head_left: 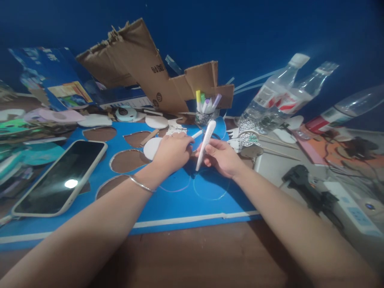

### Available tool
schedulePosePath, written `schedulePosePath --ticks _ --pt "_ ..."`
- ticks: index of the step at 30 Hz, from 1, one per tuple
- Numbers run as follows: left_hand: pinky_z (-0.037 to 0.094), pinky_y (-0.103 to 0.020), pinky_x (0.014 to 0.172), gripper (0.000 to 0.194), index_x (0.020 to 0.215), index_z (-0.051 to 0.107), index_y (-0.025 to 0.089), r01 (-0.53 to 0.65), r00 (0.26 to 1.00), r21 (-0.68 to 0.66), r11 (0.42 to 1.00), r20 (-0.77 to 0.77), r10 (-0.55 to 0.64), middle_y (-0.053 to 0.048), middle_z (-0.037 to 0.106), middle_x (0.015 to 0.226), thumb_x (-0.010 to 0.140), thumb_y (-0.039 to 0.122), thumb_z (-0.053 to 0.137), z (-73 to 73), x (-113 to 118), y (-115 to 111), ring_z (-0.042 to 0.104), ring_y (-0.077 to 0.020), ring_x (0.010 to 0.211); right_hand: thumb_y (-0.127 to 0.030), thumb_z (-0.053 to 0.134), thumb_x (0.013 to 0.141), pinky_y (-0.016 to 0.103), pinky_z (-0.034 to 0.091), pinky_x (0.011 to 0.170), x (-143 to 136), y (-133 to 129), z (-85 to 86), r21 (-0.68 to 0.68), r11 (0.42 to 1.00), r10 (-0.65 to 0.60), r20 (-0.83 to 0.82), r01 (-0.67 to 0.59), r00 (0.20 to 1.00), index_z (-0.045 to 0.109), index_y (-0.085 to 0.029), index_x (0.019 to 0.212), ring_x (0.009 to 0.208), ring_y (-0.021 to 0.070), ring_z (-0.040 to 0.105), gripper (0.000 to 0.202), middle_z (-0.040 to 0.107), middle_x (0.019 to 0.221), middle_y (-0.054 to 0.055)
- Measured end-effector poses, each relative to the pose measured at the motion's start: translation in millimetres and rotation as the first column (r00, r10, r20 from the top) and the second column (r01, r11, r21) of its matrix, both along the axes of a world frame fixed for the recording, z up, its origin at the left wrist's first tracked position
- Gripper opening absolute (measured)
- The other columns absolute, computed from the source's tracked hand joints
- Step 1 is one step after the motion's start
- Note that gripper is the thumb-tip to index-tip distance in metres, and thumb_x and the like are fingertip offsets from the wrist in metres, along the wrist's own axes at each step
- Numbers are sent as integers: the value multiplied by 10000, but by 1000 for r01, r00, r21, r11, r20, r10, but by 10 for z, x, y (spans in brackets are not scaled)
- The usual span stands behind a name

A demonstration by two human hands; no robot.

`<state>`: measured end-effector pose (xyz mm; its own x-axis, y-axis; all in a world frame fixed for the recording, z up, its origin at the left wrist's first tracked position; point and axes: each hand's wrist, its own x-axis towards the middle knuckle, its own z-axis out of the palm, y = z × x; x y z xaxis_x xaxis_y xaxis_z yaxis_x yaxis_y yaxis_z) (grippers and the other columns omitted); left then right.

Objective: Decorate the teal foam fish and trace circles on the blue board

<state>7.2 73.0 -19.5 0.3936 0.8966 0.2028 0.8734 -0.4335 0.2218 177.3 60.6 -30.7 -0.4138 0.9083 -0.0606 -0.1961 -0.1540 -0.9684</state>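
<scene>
My right hand (223, 156) is closed around a slim white piece (205, 145) with a ridged edge, held upright and tilted. Its exact kind does not show. My left hand (175, 150), a silver bangle on its wrist, is beside it with fingers curled toward the right hand. What its fingertips hold, if anything, is hidden. Both hands are over a blue board (180, 204) with several oval holes cut through it and drawn outlines near its front edge. Left of my left hand lies a white oval cut-out (152, 149). A blue round piece (220, 127) is behind my right hand.
A phone (64, 176) lies on the board's left side. Behind are a cup of markers (205, 116) and torn cardboard (144, 68). At right are plastic bottles (270, 96), a black glue gun (309, 188), wooden sticks (279, 152) and a white power strip (351, 208).
</scene>
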Motion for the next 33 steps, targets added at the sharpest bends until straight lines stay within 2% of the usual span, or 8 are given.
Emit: schedulePosePath --ticks 10,19,26,33 --pt "399 -378 808 278 1013 620 221 10 1000 -13 1000 4 -10 -73 622 1003 797 233 445 -2 -5 3 544 -241 961 -478 601 753 207 435 439 -27 -47 -6 67 998 -22 53 19 998 631 -170 801 481 71 510 313 624 698 15" --pt "404 -360 747 233 939 629 199 1 1000 -7 1000 -16 -1 -80 621 942 797 251 452 -1 1 8 554 -239 885 -400 601 777 209 367 440 2 -29 26 80 996 36 16 -37 999 653 -211 933 575 88 531 250 669 916 53" --pt "406 -363 760 238 949 639 217 17 1000 -18 1000 13 -16 -66 629 984 778 262 479 5 -9 10 543 -253 929 -384 586 786 211 378 444 7 -20 46 98 989 95 125 -108 988 645 -188 915 488 69 485 243 669 772 31" --pt "408 -370 774 258 979 634 233 9 999 -7 1000 32 -9 -61 629 985 789 258 461 -10 -9 18 547 -247 935 -350 664 715 210 365 454 -19 -27 40 46 998 50 52 -52 997 637 -173 803 493 65 459 199 665 744 31"
